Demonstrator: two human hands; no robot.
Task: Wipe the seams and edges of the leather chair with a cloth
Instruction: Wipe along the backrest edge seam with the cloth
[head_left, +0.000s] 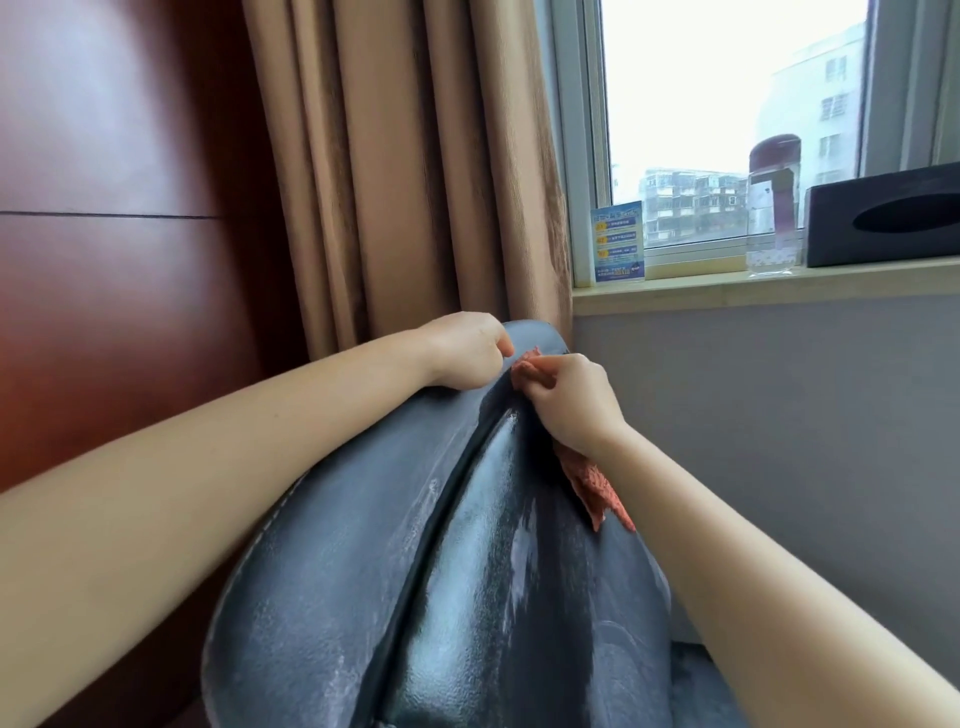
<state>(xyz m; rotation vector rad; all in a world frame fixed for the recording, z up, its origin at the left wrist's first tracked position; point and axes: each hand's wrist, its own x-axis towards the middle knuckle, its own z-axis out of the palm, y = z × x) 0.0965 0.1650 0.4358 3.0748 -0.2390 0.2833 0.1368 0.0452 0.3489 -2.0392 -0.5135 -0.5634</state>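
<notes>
— Where are the hands just now?

— Both are up at the top of the black leather chair (363, 545), close together by the seam (447, 519) that runs down its middle. The left hand (467, 351) rests on the leather with its fingers curled in tight against the seam's upper end; whether it pinches a fold there I cannot tell.

— And the cloth?

— The orange cloth (597, 486) is gripped in the right hand (569, 397). A bunched bit pokes out above the knuckles, pressed to the chair's top just beside the left hand's fingers, and the loose tail hangs out below the wrist over the chair's right edge.

— What does the leather look like?

— Glossy, with pale streaks along the panel right of the seam.

— Anything around it?

— A tan curtain (395, 171) behind the chair, red-brown wood panelling (119, 208) to the left. On the window sill (727, 291) stand a blue card (618, 241), a clear bottle with a dark red cap (774, 208) and a black tissue box (883, 215).
</notes>
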